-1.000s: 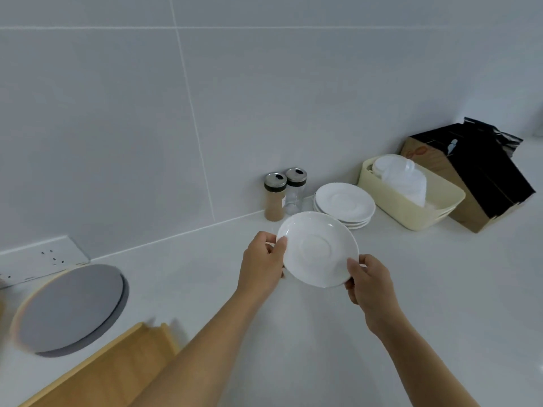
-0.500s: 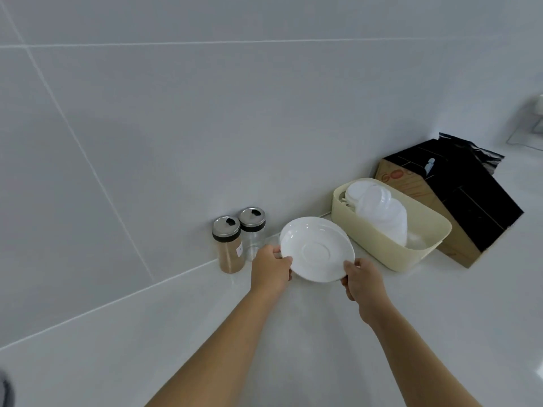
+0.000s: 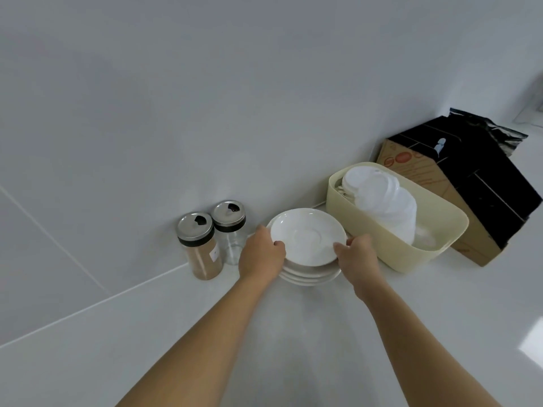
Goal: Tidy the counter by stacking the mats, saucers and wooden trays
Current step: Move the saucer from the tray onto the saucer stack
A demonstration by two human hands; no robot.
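A white saucer (image 3: 308, 236) is held level right over a stack of white saucers (image 3: 308, 276) that stands by the wall. My left hand (image 3: 260, 254) grips the saucer's left rim and my right hand (image 3: 357, 254) grips its right rim. Whether the held saucer touches the stack I cannot tell. Mats and wooden trays are out of view.
Two shaker jars stand left of the stack, one with brown powder (image 3: 201, 249), one clear (image 3: 230, 230). A cream plastic basket (image 3: 393, 248) holding white lids sits right of the stack. Behind it lies a cardboard box (image 3: 435, 183) with black bags.
Both hands have carried the saucer forward from mid-counter to the stack by the wall. The view has turned right, so the grey mats and the wooden tray have dropped out of sight.
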